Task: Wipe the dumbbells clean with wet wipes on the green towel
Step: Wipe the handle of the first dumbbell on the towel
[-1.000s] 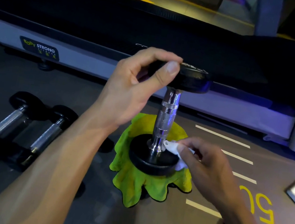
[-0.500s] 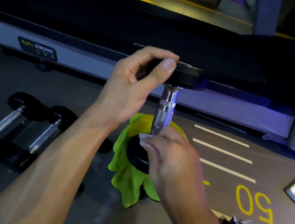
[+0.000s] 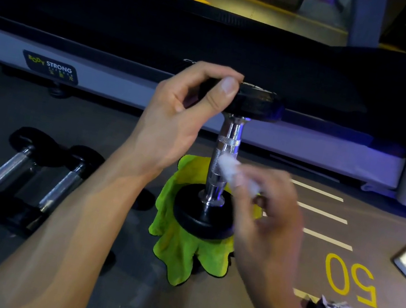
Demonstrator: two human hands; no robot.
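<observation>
Fingers of the right hand point(image 3: 267, 214) pinch a wet wipe point(image 3: 231, 169) against the chrome handle of the upright dumbbell point(image 3: 225, 158).
Left hand point(image 3: 175, 119) holds its top plate in a curled grip, steadying it on the green towel point(image 3: 180, 247) on the floor. Judging by this, wiping is midway; two dumbbells point(image 3: 37, 179) lie beside, apparently waiting.

Both forearms bare to the frame edge; left hand point(image 3: 175, 121) and right hand point(image 3: 271, 220) bare, ungloved; thumbnail trimmed short.
</observation>
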